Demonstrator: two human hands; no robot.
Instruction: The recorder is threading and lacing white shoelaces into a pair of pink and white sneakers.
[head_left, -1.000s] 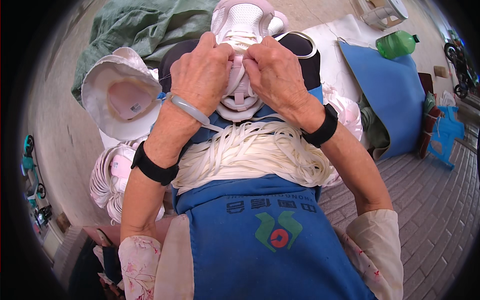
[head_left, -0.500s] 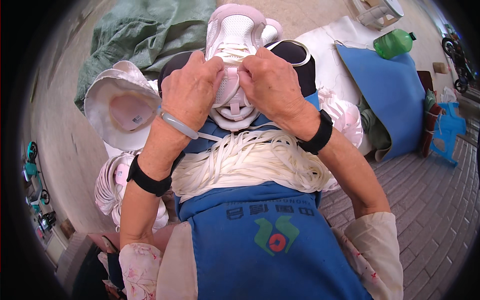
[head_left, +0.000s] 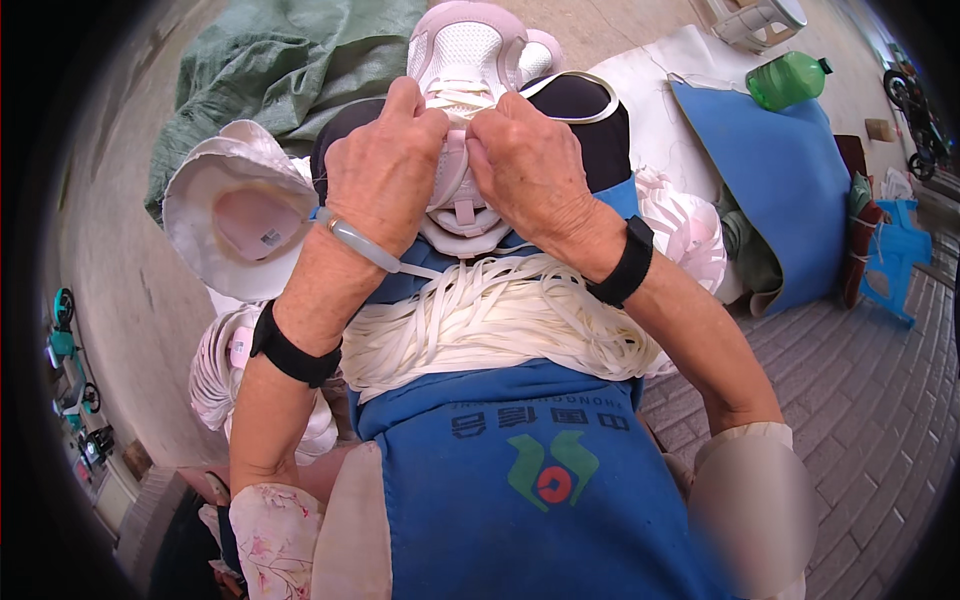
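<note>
A white and pink sneaker [head_left: 467, 50] sits between my knees, its toe pointing away from me and its heel towards me. Cream shoelace [head_left: 463, 97] crosses its front in several rows. My left hand [head_left: 388, 165] is closed in a pinch at the left side of the shoe's opening, gripping the lace there. On the opposite side my right hand [head_left: 532, 160] pinches the lace too, its knuckles close to the left ones. Both sets of fingertips are partly hidden behind the knuckles. A thick bundle of loose cream laces [head_left: 500, 325] lies across my lap, over a blue apron [head_left: 480, 400].
To the left lie a white fabric hat [head_left: 190, 215] and a stack of pinkish shoe pieces [head_left: 215, 370]; more pieces [head_left: 690, 235] lie right. Behind is a green woven sack [head_left: 290, 90]. A green bottle [head_left: 788, 82] rests on a blue sheet [head_left: 770, 190], near a blue stool [head_left: 890, 255].
Both hands have shifted slightly away from me along the shoe, with the right one also moving a little left. They keep their pinch on the lace.
</note>
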